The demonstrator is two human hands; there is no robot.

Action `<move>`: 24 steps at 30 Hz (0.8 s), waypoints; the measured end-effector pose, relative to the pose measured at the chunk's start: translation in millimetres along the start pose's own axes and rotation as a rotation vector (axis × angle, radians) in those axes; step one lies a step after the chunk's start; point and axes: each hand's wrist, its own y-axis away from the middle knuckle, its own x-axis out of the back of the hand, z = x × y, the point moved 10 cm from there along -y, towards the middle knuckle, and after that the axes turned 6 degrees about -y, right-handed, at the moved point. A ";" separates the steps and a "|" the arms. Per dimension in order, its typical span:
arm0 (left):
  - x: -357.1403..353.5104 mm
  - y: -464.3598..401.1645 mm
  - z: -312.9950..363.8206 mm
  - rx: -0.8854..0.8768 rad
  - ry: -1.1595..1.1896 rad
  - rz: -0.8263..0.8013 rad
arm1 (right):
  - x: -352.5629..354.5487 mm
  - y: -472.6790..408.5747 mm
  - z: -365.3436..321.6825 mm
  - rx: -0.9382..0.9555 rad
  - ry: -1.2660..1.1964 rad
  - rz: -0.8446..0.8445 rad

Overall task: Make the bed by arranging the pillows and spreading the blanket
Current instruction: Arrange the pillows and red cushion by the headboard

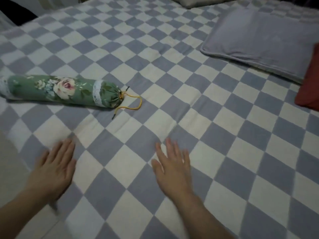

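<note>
Fingers [69,147] on both hands are straight and a bit spread, flat on the cover, not gripping anything. The left hand [55,168] is palm-down near the bed's near-left edge, and the right hand [172,171] is beside it, a little apart, also palm-down. Both are a bit blurred.

Biggest thing here is the checkered blanket [172,83], grey-blue and cream squares, spread over pretty much the whole bed and lying mostly flat. There are a few soft ridges in it just past the fingertips, running across the middle. At the left you can see its edge dropping off, with a pale strip of something beyond it at the lower left, can't tell what.

Next down, a grey pillow [259,42] lies flat at the upper right, its piped edge facing the middle of the bed. A red cushion [309,80] pokes in from the right edge, overlapping the grey pillow's near corner. Another pale pillow [198,1] is just visible at the top edge, mostly cut off.

Then the green floral bolster [58,89] lies on its side at the left, well apart from the grey pillow, with its far end cut off by the frame. Its yellow drawstring [133,104] trails loose on the blanket from the gathered end.

There's lots of open blanket between the bolster and the pillows, and ahead of both hands.
</note>
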 end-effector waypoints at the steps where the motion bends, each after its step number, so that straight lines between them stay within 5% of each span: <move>1: 11.5 0.9 -17.1 -0.013 -0.013 0.080 | -13.5 -6.9 -25.2 0.006 -0.045 -0.044; 4: 34.1 -14.9 -17.8 -0.069 -0.075 0.013 | -57.3 -2.1 -64.3 0.062 0.041 -0.220; 9: 136.5 -102.2 -51.8 -0.166 0.007 0.354 | -56.5 -6.8 -78.9 0.095 0.214 -0.181; 14: 125.5 -178.2 -57.0 -0.234 -0.152 -0.088 | -58.9 -17.6 -77.4 0.061 0.171 -0.164; 19: 131.3 -186.9 -38.8 -0.323 -0.152 0.068 | -63.5 -15.6 -79.9 -0.008 0.099 -0.251; 22: 132.2 -175.4 -37.0 -0.346 -0.102 0.092 | -38.7 -21.9 -83.2 -0.032 -0.132 -0.208; 24: 130.8 -160.2 -35.0 -0.365 -0.059 0.069 | -30.1 -20.2 -87.7 -0.126 -0.513 -0.311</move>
